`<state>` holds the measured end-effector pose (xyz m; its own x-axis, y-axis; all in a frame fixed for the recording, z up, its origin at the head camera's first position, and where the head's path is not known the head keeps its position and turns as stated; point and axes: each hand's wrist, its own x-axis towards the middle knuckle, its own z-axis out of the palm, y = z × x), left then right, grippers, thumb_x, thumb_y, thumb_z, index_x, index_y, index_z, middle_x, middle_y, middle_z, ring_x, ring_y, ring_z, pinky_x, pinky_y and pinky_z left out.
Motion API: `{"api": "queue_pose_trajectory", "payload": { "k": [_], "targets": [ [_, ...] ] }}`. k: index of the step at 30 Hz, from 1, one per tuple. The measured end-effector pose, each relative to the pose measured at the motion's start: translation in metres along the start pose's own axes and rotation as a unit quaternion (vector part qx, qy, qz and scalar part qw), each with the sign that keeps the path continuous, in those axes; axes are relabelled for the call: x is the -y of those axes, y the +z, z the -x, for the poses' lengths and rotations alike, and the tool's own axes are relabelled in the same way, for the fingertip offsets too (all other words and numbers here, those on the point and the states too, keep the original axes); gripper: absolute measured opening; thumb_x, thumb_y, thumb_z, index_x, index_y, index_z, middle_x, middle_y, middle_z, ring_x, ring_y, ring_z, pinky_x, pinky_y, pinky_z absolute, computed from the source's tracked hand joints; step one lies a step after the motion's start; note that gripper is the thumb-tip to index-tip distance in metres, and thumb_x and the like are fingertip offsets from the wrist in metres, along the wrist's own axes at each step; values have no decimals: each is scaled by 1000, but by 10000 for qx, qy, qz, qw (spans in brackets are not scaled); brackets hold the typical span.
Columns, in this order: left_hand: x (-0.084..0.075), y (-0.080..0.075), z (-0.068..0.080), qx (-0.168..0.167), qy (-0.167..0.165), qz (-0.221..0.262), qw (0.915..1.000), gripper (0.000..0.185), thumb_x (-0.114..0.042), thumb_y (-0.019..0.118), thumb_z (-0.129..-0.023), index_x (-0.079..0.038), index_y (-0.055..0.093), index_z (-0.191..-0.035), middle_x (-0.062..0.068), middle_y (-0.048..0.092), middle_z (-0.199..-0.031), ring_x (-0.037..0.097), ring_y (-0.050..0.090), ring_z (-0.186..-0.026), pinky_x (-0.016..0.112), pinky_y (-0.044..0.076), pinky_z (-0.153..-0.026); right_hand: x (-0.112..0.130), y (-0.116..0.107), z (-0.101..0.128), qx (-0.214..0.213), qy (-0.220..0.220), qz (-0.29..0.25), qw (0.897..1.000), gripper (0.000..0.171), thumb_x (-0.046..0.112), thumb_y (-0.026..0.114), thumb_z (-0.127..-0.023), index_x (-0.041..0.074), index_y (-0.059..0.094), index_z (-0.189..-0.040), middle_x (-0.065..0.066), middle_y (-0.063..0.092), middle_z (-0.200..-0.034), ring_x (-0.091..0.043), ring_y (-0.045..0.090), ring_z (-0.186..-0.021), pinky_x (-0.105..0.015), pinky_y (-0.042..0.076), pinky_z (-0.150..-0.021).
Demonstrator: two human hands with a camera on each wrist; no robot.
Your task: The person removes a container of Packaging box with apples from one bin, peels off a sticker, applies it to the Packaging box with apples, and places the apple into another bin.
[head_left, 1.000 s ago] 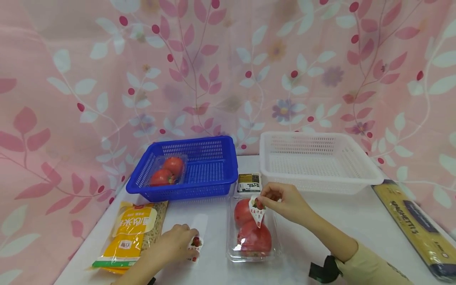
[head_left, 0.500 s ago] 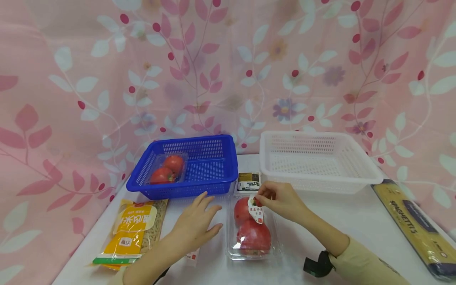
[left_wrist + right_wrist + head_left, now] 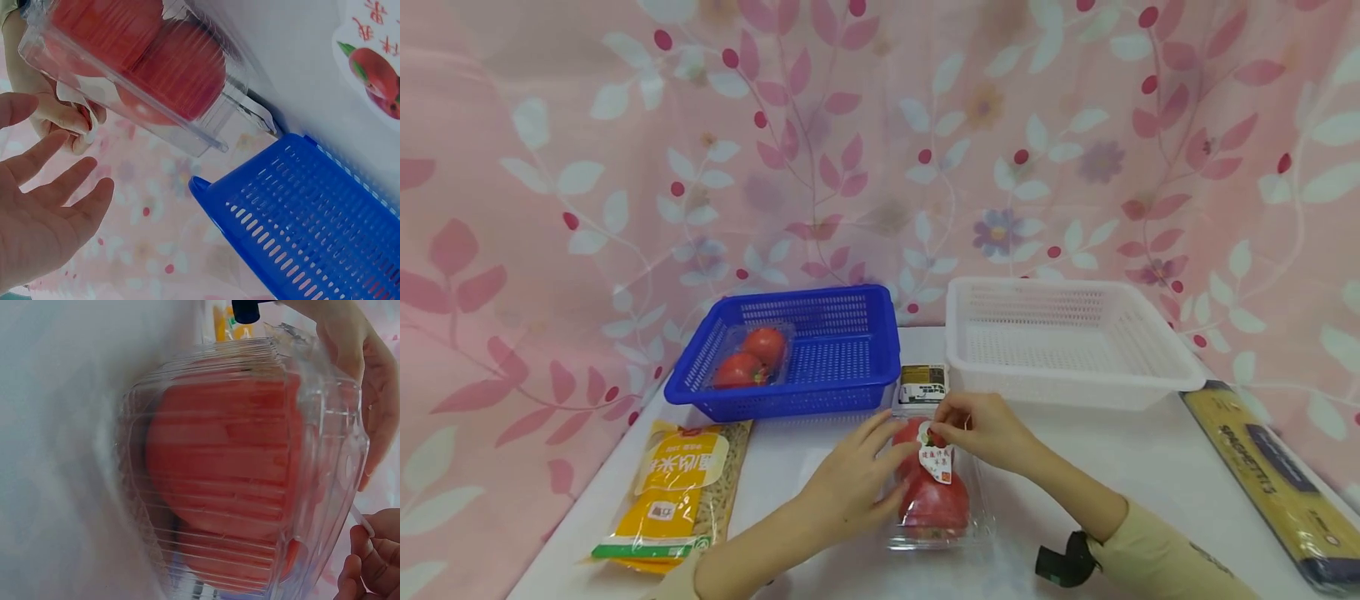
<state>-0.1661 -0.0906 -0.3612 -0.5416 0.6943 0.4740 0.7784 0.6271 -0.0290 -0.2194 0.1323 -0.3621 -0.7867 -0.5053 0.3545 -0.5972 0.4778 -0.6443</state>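
Note:
A clear plastic box [image 3: 977, 527] with two red, tomato-like fruits [image 3: 934, 505] inside stands in the middle of the table. Between thumb and fingers my right hand [image 3: 991, 429] pinches the top of a white fruit-picture sticker [image 3: 936, 463], which lies over or just above the box's lid. My left hand [image 3: 850, 477] is at the box's left edge, fingers spread and fairly straight; in the left wrist view that hand [image 3: 50, 209] holds nothing. Another sticker [image 3: 372, 65] lies on the table in the left wrist view, hidden behind the left arm in the head view.
At the back left, a blue basket [image 3: 790, 402] holds another box of red fruits [image 3: 752, 358]. To its right are a small labelled pack [image 3: 923, 385] and a white basket [image 3: 1075, 379]. A yellow bag [image 3: 673, 492] lies left, a spaghetti pack [image 3: 1273, 479] far right.
My left hand has left the sticker on the table and moved right to the box, its fingers opening out. The right hand's sticker has come slightly lower and left over the lid.

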Motion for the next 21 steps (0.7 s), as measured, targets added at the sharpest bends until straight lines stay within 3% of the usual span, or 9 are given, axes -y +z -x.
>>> {"api": "queue_pose_trajectory", "payload": {
  "k": [4,8,15,21],
  "targets": [
    [-2,7,1,240,390,12,9989,41,-36,64,-81,-15,59,-116,8,52,-127,29,40,-125,41,40,-96,-2,1,1,54,-59,82,9999,6,12,68,-82,14,63,-79,11,59,-64,-4,51,-55,-21,44,-49],
    [-4,11,2,424,570,10,9975,45,-43,59,-83,-15,57,-119,4,53,-127,24,39,-126,40,42,-93,-4,2,-1,56,-228,155,9996,5,12,68,-82,13,64,-80,12,59,-64,-2,51,-56,-21,44,-49],
    [-7,13,1,164,767,62,9969,49,-42,63,-81,-13,53,-120,-1,57,-117,21,47,-118,35,43,-92,-5,4,-2,99,-495,151,9986,5,9,68,-82,11,63,-81,10,60,-66,-1,53,-57,-20,44,-49],
    [-7,14,3,147,717,-19,9973,53,-42,65,-79,-12,52,-120,-1,58,-114,20,48,-117,34,44,-89,-6,5,-4,173,-473,194,9985,5,8,68,-81,11,63,-80,10,60,-66,-1,53,-58,-20,44,-49]
  ]
}}
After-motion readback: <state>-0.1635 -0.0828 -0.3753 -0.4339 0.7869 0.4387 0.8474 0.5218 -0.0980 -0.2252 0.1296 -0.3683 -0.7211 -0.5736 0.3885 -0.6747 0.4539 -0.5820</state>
